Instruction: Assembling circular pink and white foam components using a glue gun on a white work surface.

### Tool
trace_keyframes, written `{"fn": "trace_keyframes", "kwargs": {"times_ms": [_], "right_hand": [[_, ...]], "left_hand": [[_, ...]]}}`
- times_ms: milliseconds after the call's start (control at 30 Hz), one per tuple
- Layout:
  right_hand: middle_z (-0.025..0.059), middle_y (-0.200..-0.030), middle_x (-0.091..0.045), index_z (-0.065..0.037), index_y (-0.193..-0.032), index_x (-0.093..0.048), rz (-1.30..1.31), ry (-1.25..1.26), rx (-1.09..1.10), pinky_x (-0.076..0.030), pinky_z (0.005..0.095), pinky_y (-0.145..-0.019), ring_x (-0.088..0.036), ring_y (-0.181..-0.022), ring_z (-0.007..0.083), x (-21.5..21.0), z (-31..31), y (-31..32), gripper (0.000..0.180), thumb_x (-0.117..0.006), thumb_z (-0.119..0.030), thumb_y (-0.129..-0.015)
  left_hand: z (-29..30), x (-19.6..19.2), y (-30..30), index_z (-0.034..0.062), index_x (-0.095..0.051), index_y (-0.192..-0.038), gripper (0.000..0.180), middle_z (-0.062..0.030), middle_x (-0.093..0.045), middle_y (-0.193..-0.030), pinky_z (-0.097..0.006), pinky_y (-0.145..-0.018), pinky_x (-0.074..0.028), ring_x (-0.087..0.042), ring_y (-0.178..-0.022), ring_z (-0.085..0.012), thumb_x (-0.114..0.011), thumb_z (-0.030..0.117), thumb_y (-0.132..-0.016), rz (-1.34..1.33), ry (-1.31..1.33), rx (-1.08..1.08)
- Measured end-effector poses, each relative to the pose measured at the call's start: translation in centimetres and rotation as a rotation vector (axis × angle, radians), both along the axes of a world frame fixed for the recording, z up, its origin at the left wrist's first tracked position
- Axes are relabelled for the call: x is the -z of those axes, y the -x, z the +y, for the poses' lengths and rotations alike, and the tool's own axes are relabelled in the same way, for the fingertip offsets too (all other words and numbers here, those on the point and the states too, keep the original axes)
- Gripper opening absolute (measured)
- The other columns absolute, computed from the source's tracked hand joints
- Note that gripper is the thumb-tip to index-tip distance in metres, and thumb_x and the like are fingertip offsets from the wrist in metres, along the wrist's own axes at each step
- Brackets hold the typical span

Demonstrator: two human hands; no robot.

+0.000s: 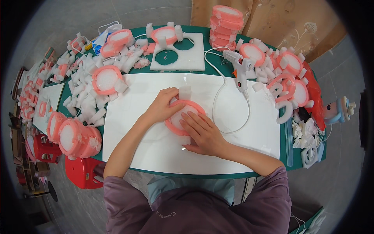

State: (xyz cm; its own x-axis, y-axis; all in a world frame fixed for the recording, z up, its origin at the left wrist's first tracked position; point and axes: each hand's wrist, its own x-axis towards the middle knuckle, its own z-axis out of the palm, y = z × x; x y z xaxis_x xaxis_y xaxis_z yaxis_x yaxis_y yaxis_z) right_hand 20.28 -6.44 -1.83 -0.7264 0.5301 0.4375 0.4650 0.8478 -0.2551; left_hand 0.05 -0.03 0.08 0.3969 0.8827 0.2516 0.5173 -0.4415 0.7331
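Head view: pink-rimmed disc (177, 117) lies on the white sheet (241, 145) atop the bench (134, 71). Left hand (161, 104) lays its thumb along the rim, fingers beside the upper foam block (185, 93); cannot tell if this grip pinches. Right hand (206, 134), grip spread, covers the disc's right side. Judgement: light, even pressure should avoid denting.

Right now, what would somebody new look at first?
Probably the pink-rimmed white disc touched by the left hand and right hand, on the white board. Then the tall pink stack at the far edge of the green table, and the glue gun nearer, slightly right.
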Motion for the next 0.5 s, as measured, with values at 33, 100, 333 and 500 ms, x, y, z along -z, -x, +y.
{"fn": "trace_keyframes", "kwargs": {"times_ms": [33,100,333,500], "right_hand": [[0.015,-0.133,-0.044,-0.004,-0.127,-0.046,0.0,0.0,0.0,-0.028,0.0424,-0.106,-0.037,-0.128,0.0284,0.06,0.0,-0.01,0.072,-0.072,-0.037,-0.068],[0.0167,-0.131,-0.043,-0.003,-0.126,-0.045,0.008,-0.019,-0.01,-0.028,0.0444,-0.104,-0.037,-0.126,0.0302,0.23,0.01,-0.03,0.071,-0.071,-0.036,-0.068],[0.0154,-0.133,-0.044,-0.004,-0.127,-0.047,0.01,-0.008,-0.007,-0.028,0.0423,-0.106,-0.037,-0.128,0.0285,0.09,0.01,0.01,0.071,-0.071,-0.036,-0.068],[0.0168,-0.131,-0.043,-0.003,-0.125,-0.045,0.017,-0.02,-0.014,-0.028,0.044,-0.104,-0.038,-0.126,0.0302,0.06,0.04,0.06,0.071,-0.071,-0.036,-0.068]], "left_hand": [[0.0,0.03,-0.01,-0.0032,-0.051,-0.082,0.027,-0.0173,-0.054,-0.078,-0.036,-0.068,-0.041,-0.05,-0.074,-0.0328,-0.065,0.019,-0.075,0.0,0.0,0.0],[0.01,0.13,-0.05,-0.0034,-0.052,-0.082,0.027,-0.0174,-0.054,-0.078,-0.036,-0.068,-0.041,-0.05,-0.074,-0.0328,-0.065,0.019,-0.075,-0.002,-0.009,0.002],[0.12,0.59,0.11,-0.0032,-0.052,-0.082,0.027,-0.017,-0.053,-0.077,-0.036,-0.067,-0.04,-0.049,-0.073,-0.0323,-0.065,0.02,-0.075,-0.026,-0.04,0.005],[0.07,0.22,0.14,-0.0029,-0.052,-0.082,0.028,-0.0165,-0.053,-0.077,-0.036,-0.068,-0.04,-0.05,-0.073,-0.0318,-0.065,0.02,-0.075,0.022,-0.004,-0.005]]}}
